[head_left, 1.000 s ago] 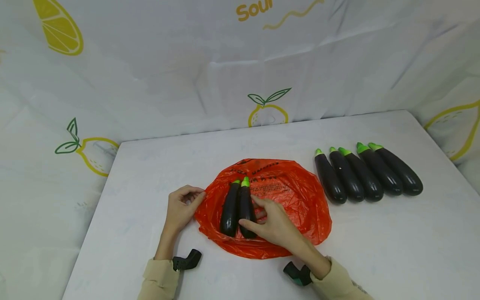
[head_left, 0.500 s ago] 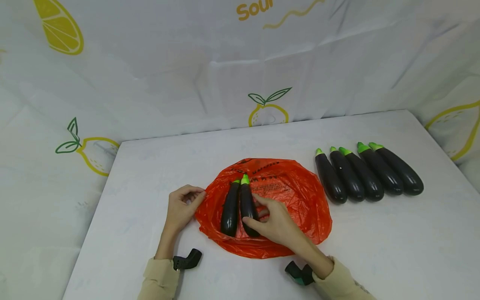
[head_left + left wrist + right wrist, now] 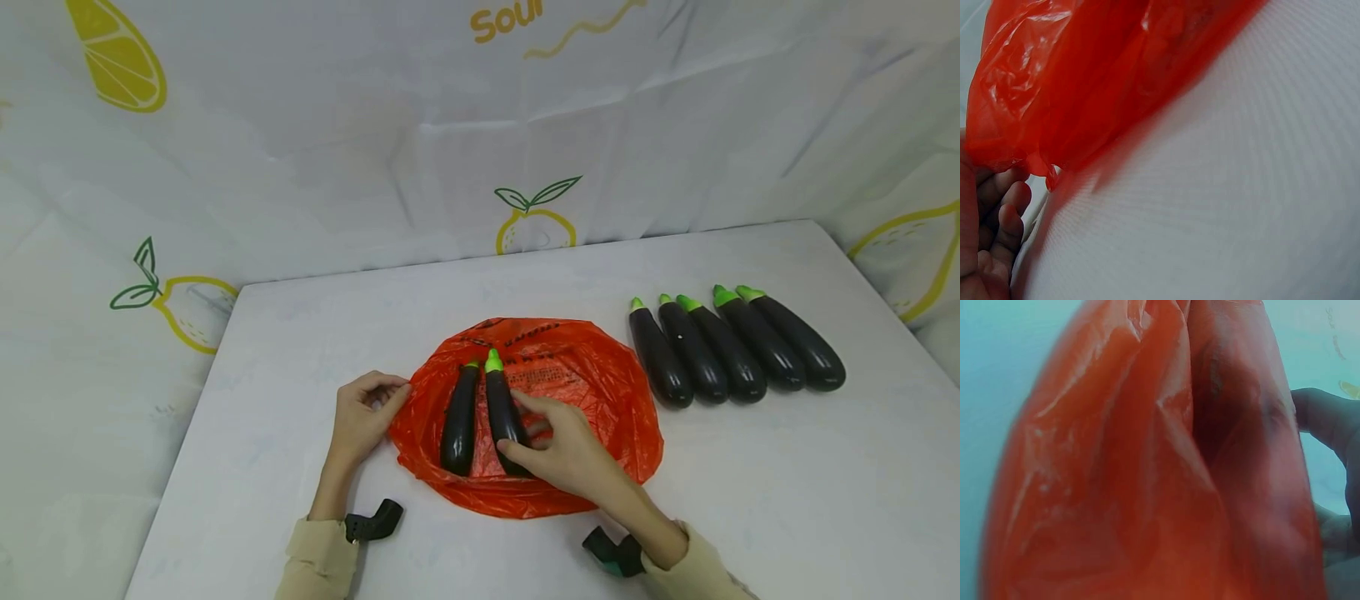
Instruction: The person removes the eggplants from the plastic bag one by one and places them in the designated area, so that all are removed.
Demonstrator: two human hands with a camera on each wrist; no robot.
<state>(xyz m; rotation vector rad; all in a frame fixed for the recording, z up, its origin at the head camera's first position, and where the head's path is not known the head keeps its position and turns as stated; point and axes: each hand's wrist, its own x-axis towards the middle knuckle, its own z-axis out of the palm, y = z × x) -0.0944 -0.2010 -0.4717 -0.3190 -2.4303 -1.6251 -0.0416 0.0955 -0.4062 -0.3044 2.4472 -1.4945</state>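
A red plastic bag [image 3: 592, 387] lies spread wide on the table in the head view, its mouth facing up. Two dark eggplants with green stem ends are inside it, now apart from each other. My right hand [image 3: 566, 450] reaches over the bag's near rim and grips the right eggplant [image 3: 504, 408] between thumb and fingers. The left eggplant [image 3: 459, 425] lies untouched. At the bag's left edge, my left hand [image 3: 363, 417] pinches the rim between thumb and index finger. In the right wrist view, the bag's wall hides most of the right hand [image 3: 1335, 437].
Several more eggplants [image 3: 716, 350] lie side by side to the right of the bag on the white table [image 3: 300, 325]. A white cloth [image 3: 337, 133] printed with lemons hangs behind the table. Each wrist wears a black camera mount.
My right hand has shifted the right eggplant to the right, widening the gap between the two in the bag. The left hand has kept its place at the rim.
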